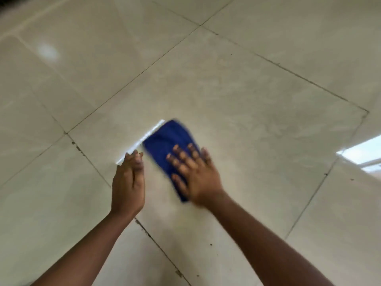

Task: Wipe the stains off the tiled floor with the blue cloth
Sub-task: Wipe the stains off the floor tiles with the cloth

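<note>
A folded blue cloth (167,141) lies flat on a large beige floor tile (237,104) near the middle of the view. My right hand (193,174) presses down on the cloth's near half with fingers spread; both look motion-blurred. My left hand (128,182) rests flat on the tile just left of the cloth, fingers together, holding nothing. A bright white streak (142,141), a reflection, runs along the cloth's left edge. Small dark specks (210,244) dot the tile in front of my arms.
Dark grout lines (86,155) cross the glossy tiles diagonally, with dirty patches along the joint near my left hand. A bright window reflection (365,153) shows at the right edge. A dark strip (6,1) sits in the top left corner.
</note>
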